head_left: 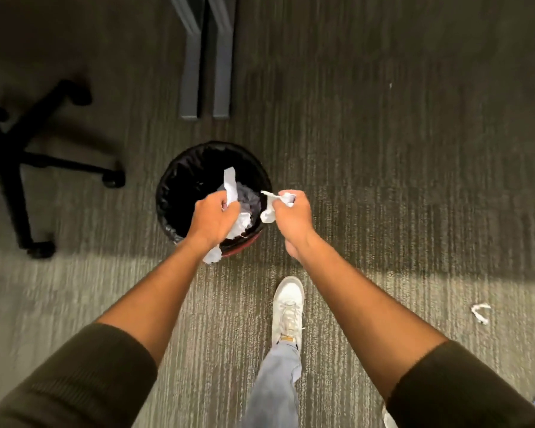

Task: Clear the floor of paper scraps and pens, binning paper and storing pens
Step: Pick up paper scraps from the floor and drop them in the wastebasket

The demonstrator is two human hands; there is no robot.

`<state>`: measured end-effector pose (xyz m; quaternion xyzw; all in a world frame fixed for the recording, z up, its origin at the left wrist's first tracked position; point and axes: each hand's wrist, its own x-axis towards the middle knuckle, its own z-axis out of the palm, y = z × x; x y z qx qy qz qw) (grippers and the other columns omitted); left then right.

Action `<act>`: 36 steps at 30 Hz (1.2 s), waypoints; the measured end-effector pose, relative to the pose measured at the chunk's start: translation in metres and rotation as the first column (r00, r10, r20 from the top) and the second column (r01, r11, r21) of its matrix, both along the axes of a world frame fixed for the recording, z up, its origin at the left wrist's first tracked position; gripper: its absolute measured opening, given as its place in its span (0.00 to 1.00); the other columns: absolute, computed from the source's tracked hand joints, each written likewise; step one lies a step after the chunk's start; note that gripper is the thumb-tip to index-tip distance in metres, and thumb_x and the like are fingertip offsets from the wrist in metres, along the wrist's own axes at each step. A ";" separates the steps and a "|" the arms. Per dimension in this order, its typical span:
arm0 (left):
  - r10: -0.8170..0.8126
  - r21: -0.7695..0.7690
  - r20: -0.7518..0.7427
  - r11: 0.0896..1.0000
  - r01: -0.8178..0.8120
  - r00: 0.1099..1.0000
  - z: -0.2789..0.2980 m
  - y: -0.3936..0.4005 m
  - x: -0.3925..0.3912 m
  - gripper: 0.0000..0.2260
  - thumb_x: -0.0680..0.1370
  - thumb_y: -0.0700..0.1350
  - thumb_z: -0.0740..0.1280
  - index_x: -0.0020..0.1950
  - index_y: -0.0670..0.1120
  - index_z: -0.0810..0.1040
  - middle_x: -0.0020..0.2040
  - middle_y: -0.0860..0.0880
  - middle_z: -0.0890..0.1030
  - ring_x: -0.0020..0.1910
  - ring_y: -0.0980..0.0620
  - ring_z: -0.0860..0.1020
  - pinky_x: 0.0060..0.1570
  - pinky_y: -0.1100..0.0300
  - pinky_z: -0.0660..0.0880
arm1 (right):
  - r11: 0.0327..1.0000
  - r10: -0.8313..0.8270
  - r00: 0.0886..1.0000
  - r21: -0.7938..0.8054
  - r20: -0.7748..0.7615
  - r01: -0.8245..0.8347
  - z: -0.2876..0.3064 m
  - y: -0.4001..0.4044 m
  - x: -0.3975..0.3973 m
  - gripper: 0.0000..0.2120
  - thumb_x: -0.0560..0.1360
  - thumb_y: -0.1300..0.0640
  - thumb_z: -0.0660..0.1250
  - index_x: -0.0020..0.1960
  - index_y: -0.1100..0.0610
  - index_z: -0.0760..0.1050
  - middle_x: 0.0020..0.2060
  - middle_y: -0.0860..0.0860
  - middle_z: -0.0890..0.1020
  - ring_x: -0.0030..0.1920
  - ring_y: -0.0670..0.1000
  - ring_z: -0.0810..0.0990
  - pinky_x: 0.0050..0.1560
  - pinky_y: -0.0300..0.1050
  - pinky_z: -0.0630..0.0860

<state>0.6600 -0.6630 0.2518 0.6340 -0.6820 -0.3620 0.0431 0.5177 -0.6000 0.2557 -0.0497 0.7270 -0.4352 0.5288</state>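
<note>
Your left hand [214,216]: fist closed on crumpled paper scraps [241,227], held over the black-lined waste bin [179,183]. Your right hand [292,211]: fist closed on a second paper wad [271,208], at the bin's right rim. Loose paper scrap [480,312]: on the carpet, well right of your right hand. White sneaker [288,307]: below your right hand. Office chair base [16,156]: far left of your left hand. No readable writing or labels.
</note>
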 end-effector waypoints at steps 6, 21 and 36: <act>0.109 0.013 0.026 0.994 -0.109 0.994 -0.006 -0.037 0.032 0.14 0.74 0.44 0.64 0.32 0.47 0.61 0.29 0.49 0.65 0.31 0.48 0.65 0.31 0.55 0.63 | 0.999 -0.030 0.969 0.046 0.246 0.019 0.003 -0.044 0.044 0.13 0.78 0.66 0.61 0.62 0.60 0.71 0.46 0.53 0.77 0.40 0.50 0.75 0.32 0.39 0.70; 0.000 0.110 0.117 0.994 -0.013 0.993 -0.027 -0.046 0.024 0.16 0.76 0.50 0.69 0.60 0.44 0.74 0.62 0.42 0.77 0.61 0.44 0.75 0.54 0.60 0.67 | 0.996 -0.007 0.919 0.085 0.394 -0.029 -0.013 -0.029 0.021 0.28 0.78 0.63 0.62 0.76 0.53 0.60 0.64 0.53 0.75 0.54 0.50 0.76 0.49 0.43 0.70; -0.555 0.054 0.200 0.829 0.556 0.807 0.016 0.051 -0.154 0.34 0.77 0.59 0.64 0.78 0.48 0.54 0.74 0.39 0.63 0.75 0.39 0.59 0.72 0.41 0.59 | 0.833 0.553 0.610 0.361 -0.567 -0.419 -0.011 0.107 -0.128 0.39 0.75 0.37 0.62 0.79 0.48 0.49 0.78 0.55 0.56 0.76 0.59 0.58 0.73 0.60 0.60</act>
